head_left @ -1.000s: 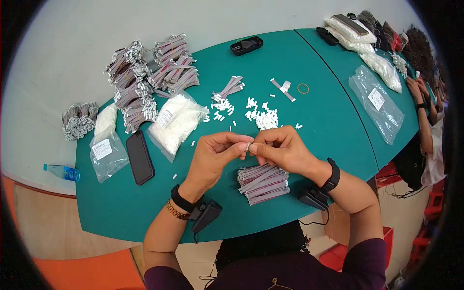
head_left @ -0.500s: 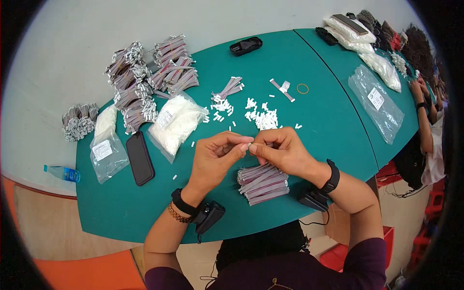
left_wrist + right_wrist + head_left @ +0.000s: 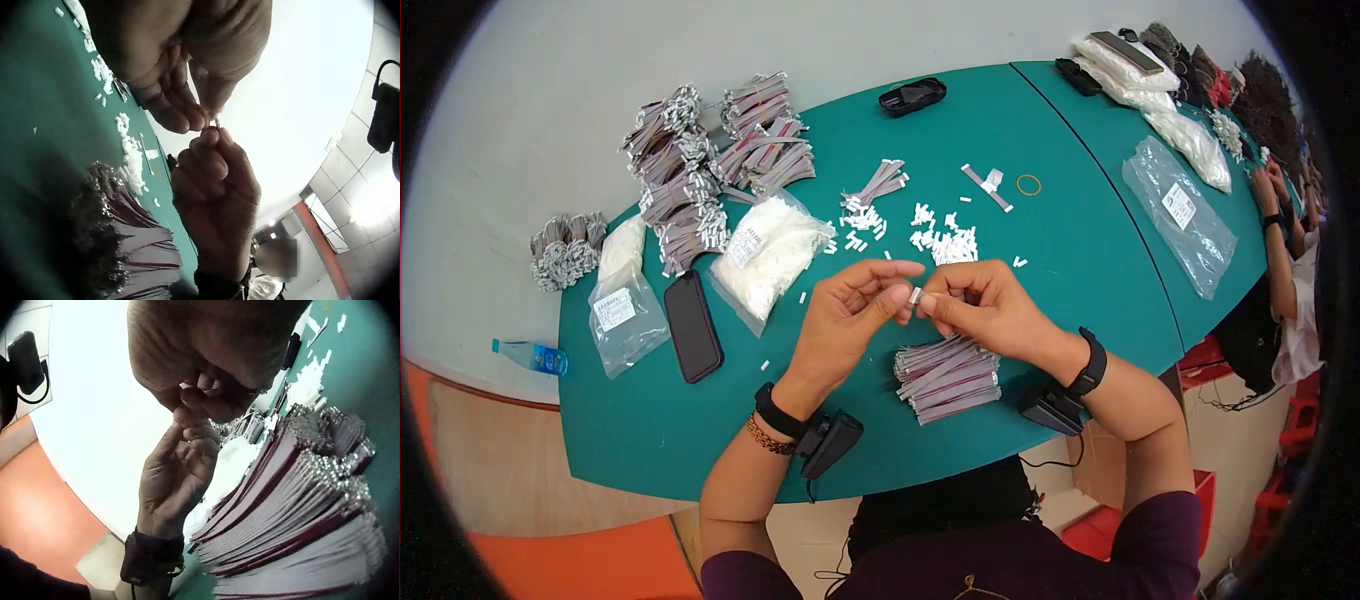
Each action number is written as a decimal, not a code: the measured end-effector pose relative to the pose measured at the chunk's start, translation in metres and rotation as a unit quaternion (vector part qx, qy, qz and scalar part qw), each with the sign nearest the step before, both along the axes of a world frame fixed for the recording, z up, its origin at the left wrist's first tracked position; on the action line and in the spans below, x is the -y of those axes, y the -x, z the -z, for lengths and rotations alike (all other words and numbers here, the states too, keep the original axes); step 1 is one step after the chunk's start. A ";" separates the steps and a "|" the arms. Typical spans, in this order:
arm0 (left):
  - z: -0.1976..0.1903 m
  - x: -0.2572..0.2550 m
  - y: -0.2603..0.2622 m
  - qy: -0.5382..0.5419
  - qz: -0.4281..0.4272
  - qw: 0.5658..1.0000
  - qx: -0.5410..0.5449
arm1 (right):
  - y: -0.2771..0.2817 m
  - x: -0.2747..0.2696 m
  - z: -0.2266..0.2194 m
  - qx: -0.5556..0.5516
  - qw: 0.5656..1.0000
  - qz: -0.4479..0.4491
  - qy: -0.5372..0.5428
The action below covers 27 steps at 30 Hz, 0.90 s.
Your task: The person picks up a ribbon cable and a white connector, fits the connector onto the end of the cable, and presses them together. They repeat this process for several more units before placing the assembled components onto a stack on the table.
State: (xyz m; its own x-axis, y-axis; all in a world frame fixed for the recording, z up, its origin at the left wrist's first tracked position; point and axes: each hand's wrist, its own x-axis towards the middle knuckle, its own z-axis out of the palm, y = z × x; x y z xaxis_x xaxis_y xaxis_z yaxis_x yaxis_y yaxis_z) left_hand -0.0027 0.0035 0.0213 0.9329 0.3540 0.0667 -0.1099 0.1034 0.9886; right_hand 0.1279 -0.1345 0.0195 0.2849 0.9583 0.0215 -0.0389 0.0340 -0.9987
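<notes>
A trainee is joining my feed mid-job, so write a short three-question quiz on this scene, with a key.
1. What shows where the left hand and right hand meet: a) bottle, b) small pale piece, c) rubber band?
2. True or false: the phone lies between the hands.
3. Fill in: the grey-strip bundle lies ... to the person than the heaped white pieces.
Key: 1 b; 2 false; 3 nearer.

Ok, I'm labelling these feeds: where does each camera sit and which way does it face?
Head: worn on the head, facing forward and down at the green table; left hand, right hand and both forearms show.
Left wrist: on that wrist, looking past the left hand at the right hand.
Right wrist: on that wrist, past the right hand at the left.
Both wrist views share both hands and the cable bundle.
</notes>
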 end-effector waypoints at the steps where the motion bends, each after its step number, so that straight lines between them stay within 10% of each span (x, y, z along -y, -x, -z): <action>1: 0.002 -0.002 -0.001 0.003 0.003 1.000 0.004 | 0.000 0.000 0.001 -0.007 1.000 -0.002 0.000; 27: 0.008 0.005 0.004 -0.187 -0.004 0.982 0.008 | 0.002 0.000 0.004 -0.227 0.973 -0.031 0.041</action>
